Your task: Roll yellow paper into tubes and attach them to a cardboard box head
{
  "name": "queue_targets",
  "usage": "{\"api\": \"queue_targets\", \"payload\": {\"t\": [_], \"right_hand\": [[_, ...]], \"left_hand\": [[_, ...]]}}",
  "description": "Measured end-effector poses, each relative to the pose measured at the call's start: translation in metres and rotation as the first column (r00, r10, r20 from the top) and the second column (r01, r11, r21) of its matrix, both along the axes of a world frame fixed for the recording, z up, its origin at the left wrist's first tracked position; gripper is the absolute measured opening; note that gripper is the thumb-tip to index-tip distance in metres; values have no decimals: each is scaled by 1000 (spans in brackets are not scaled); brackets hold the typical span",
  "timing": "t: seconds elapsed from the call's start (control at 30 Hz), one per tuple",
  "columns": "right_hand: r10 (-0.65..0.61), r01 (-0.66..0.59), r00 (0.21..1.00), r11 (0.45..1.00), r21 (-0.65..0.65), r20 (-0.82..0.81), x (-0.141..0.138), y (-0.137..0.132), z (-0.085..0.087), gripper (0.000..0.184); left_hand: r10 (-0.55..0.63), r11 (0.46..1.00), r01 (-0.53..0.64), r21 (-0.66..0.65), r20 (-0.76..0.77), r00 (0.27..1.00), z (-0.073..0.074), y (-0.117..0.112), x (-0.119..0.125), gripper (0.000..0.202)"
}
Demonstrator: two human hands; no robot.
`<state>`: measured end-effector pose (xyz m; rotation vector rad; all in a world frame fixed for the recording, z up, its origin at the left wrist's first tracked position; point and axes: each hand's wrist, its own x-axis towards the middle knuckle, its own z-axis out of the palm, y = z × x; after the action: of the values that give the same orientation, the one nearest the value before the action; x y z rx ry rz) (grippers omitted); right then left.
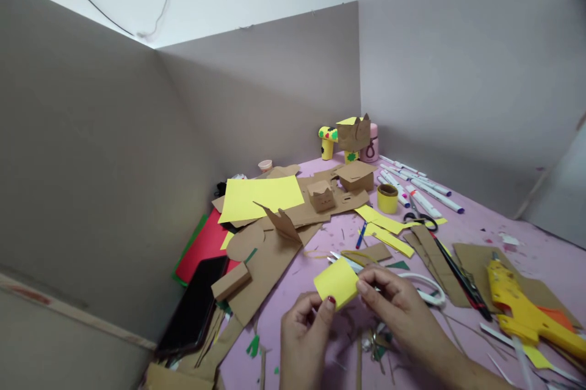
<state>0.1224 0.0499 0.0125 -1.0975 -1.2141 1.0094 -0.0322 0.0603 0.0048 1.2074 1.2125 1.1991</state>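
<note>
Watching remotely, I see the left hand (303, 332) and right hand (403, 307) pinching the yellow paper piece (336, 282) above the pink tabletop (463, 228); its far side is hidden, the shiny clutter (367, 341) below indistinct.

The held paper (336, 283) looks matt, the glue gun (506, 290) plastic.

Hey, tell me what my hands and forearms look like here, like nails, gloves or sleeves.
Your left hand is ungloved, with dark red polish on the thumbnail. Your right hand is also ungloved; its nail polish is hard to judge. No sleeve shows on the visible right forearm.
</note>
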Motion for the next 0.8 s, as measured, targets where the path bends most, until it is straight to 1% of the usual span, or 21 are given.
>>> {"api": "queue_targets", "payload": {"t": [0.1,0.23,0.4,0.5,0.63,0.8], "right_hand": [[17,-17,1000,1000,-8,-1,0,-1,2,29],[44,-45,998,998,-32,-48,1,-1,1,29],[79,-89,993,989,-114,-89,3,1,-5,35],[77,-87,993,989,-121,-89,3,2,-6,34],[49,-56,997,992,-116,-64,3,2,-4,33],[48,-54,998,989,-138,-45,3,5,-9,38]], "left_hand": [[-34,988,46,-148,80,996,3,1,-2,37],[-12,975,38,-219,121,993,2,1,-2,40],[14,969,27,-245,163,987,-6,2,-2,37],[21,971,16,-237,155,988,-7,2,-1,36],[5,969,32,-246,148,989,-2,1,1,37],[-3,975,44,-220,184,983,10,2,3,38]]}}
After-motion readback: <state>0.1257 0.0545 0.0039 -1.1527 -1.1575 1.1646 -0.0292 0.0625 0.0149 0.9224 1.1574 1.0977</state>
